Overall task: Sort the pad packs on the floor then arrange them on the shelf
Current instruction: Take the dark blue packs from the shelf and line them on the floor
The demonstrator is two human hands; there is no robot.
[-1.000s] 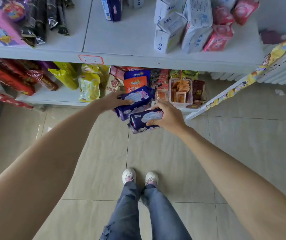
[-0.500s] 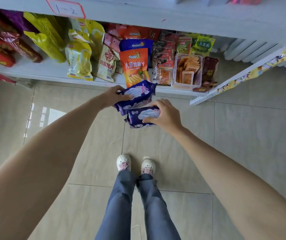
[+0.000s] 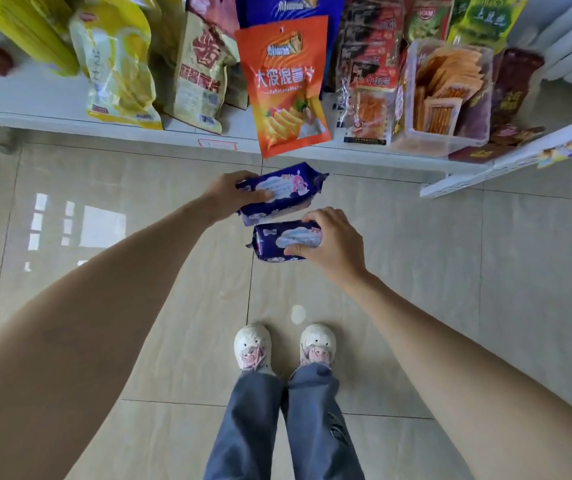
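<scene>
My left hand (image 3: 232,195) grips a large dark-blue pad pack (image 3: 288,188) with a white and pink label, held in the air in front of the bottom shelf (image 3: 70,116). Just below it, my right hand (image 3: 333,244) holds a smaller dark-blue pad pack (image 3: 277,242), fingers curled over its right end. The two packs almost touch. Both hang above the tiled floor (image 3: 450,271), ahead of my white shoes (image 3: 253,344).
The bottom shelf carries snack bags: yellow ones (image 3: 118,64) at left, an orange chip bag (image 3: 288,84) overhanging the edge, and a clear box of sticks (image 3: 447,98) at right. A white rail (image 3: 506,164) juts out on the right.
The view has tilted down and closer, so the upper shelf has left the frame. Both hands with their packs have lowered away from the shelf edge, toward the floor.
</scene>
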